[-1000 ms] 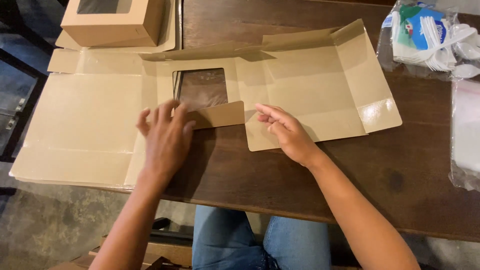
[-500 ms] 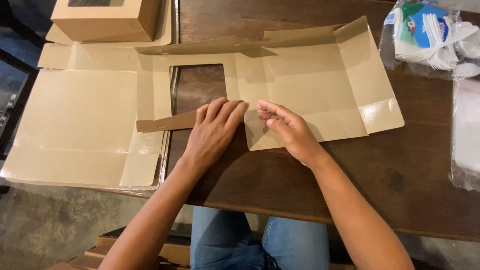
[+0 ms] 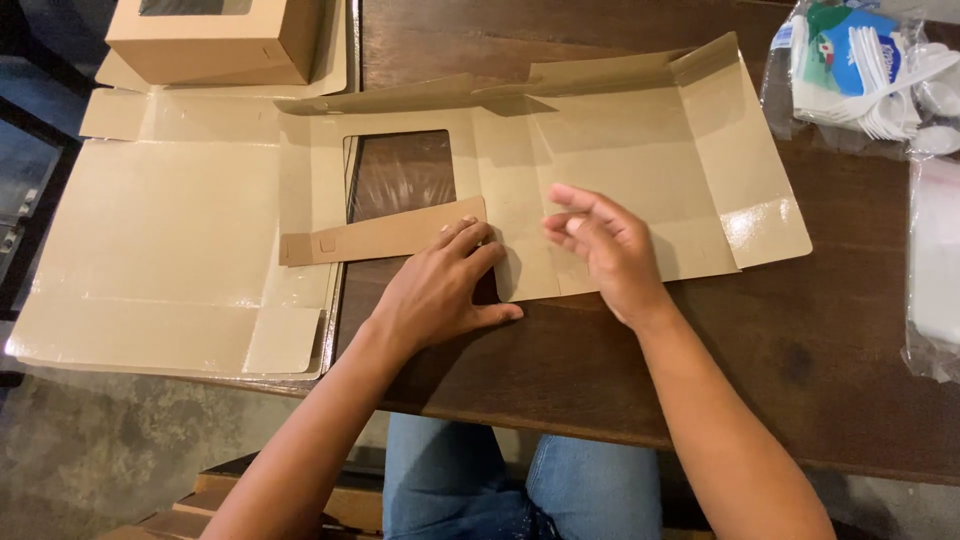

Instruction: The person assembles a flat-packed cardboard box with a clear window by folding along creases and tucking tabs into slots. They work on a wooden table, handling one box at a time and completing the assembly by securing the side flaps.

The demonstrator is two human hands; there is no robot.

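Observation:
A flat, unfolded brown cardboard box [image 3: 180, 230] with a clear window panel [image 3: 400, 172] lies across the dark wooden table [image 3: 800, 340]. A narrow flap [image 3: 380, 238] is folded over below the window. My left hand [image 3: 440, 290] lies palm down with its fingertips pressing the right end of that flap. My right hand [image 3: 605, 245] hovers just above the box's right panel with fingers loosely curled and apart, holding nothing.
An assembled brown window box [image 3: 215, 40] stands at the back left on more flat cardboard. A clear bag of white plastic cutlery and a packet [image 3: 860, 70] lies at the back right. Another clear plastic bag [image 3: 935, 260] lies at the right edge.
My left hand has moved right along the narrow flap, from its left part to its right end, flattening it. My right hand has lifted off the cardboard.

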